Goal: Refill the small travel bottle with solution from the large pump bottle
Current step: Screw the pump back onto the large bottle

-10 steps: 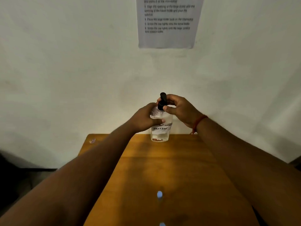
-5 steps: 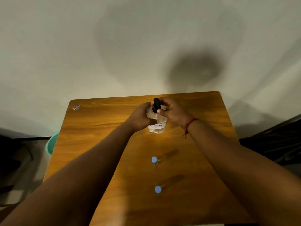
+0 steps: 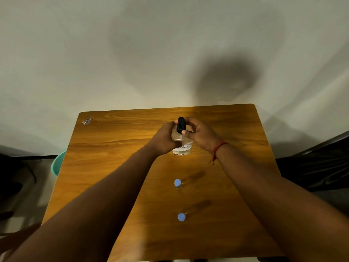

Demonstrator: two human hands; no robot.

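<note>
Left hand (image 3: pixel 164 138): fingers wrapped round the side of the pump bottle, gripping its clear body from the 9 o'clock side.
Right hand (image 3: pixel 200 132): curled round the black pump head (image 3: pixel 181 124), thumb tip pressed on its collar; a red thread band (image 3: pixel 217 149) sits on the wrist.
Pump bottle (image 3: pixel 182 146): clear, upright on the bench, white label with handwriting partly hidden by the hands; stands toward 12 o'clock on the bench, between both hands.
Travel bottle, nearer the pump bottle (image 3: pixel 177 183): blue cap on, upright, at 6 o'clock from the pump bottle and well apart from it.
Travel bottle, nearest the person (image 3: pixel 181 217): blue cap on, further along the same 6 o'clock line.
Bench (image 3: pixel 113 157): wooden top, small sticker (image 3: pixel 86 121) at its 10 o'clock corner.
Green tub (image 3: pixel 57 163): on the floor at 9 o'clock, partly hidden under the bench edge.
</note>
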